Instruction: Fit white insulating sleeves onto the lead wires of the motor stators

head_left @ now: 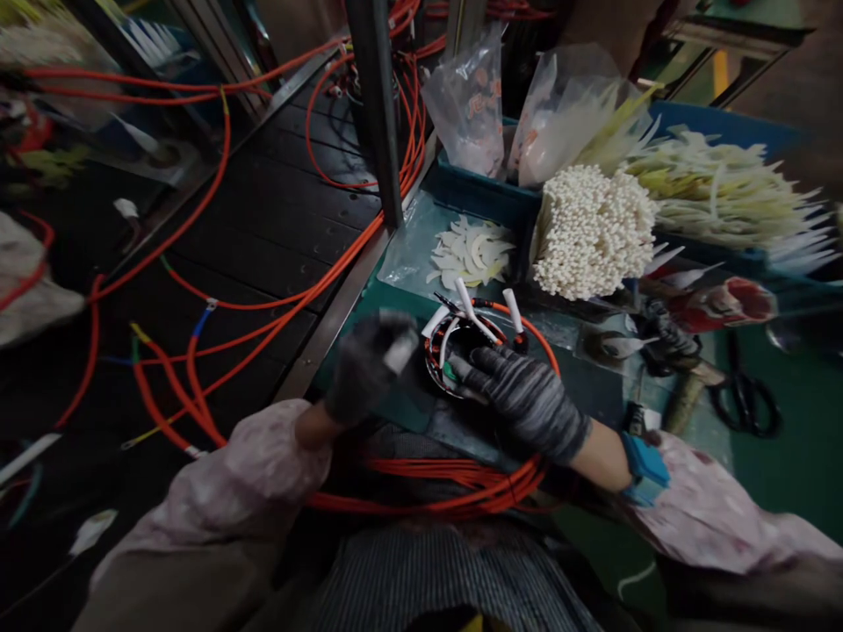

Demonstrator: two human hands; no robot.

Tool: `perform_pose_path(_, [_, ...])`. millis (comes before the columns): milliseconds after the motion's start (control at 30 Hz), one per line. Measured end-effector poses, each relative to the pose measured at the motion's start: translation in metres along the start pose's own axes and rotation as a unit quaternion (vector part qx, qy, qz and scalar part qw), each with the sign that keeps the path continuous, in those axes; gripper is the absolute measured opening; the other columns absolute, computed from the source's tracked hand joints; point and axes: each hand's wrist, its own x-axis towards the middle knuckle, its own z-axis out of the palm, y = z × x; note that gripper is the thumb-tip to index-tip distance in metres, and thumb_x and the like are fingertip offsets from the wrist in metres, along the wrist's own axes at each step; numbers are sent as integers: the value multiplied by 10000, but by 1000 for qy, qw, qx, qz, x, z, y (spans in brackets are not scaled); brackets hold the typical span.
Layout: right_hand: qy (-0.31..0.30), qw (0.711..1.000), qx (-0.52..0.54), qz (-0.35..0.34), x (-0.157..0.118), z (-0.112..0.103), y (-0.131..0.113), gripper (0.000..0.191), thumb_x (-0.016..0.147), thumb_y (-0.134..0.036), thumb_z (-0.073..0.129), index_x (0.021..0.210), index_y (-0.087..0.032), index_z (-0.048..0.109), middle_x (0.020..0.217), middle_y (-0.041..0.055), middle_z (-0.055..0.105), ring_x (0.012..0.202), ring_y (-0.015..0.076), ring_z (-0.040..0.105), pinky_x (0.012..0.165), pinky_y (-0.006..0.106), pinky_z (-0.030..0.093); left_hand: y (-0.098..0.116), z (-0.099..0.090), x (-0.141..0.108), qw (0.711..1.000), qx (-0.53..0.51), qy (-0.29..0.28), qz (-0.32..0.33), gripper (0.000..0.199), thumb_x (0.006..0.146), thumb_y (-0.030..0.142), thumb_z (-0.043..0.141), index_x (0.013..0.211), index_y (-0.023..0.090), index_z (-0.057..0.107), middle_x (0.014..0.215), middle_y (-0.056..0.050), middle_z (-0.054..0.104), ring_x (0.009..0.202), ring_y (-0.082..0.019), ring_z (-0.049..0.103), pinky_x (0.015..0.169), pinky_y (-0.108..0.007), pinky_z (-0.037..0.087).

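Observation:
A round motor stator (431, 376) with a shiny rim stands on the green bench top, open end up. White sleeves (466, 303) and dark wires rise from it, and an orange cable (536, 338) curves away. My right hand (536, 399), in a grey striped glove, reaches over the near right rim with its fingers inside, gripping that edge. Something green (449, 370) shows beside the fingertips. Left of the stator, my left hand (369, 364) in a dark glove is closed and blurred. A pale patch shows at its fingertips; what it is I cannot make out.
Pale curved slips (475, 250) lie on plastic behind the stator. A bundle of thin white sticks (593, 233) and bins of pale strips (724, 189) stand right. Black scissors (747, 395) lie further right. A metal post (375, 105) and orange cables (309, 298) border the left.

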Motion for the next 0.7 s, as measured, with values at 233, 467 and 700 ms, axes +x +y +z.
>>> perform_pose_path(233, [59, 994, 82, 47, -18, 5, -17, 271, 1123, -283, 634, 1302, -221, 827, 1115, 100, 832, 953, 222, 753, 816, 333, 628, 26, 13, 44, 945, -289, -147, -38, 486, 1052, 395, 650, 1488, 183, 620, 1439, -147, 761, 1293, -318, 762, 1137, -512, 645])
perform_pose_path(467, [65, 990, 8, 122, -57, 12, -75, 358, 1067, -139, 625, 1290, -327, 832, 1109, 24, 857, 962, 213, 754, 854, 351, 661, 36, 13, -4, 968, -204, -80, 119, 809, 1043, 229, 616, 1774, 265, 271, 1764, -190, 453, 1652, -360, 442, 1368, -603, 401])
perform_pose_path(700, [67, 985, 44, 150, -64, 17, -84, 403, 1058, -87, 608, 1353, -285, 797, 1187, 59, 848, 1102, 236, 758, 937, 379, 652, 37, 18, -1, 965, -181, -88, 165, 1099, 921, 516, 884, 1770, 240, 243, 1713, -247, 481, 1646, -419, 430, 1405, -679, 271])
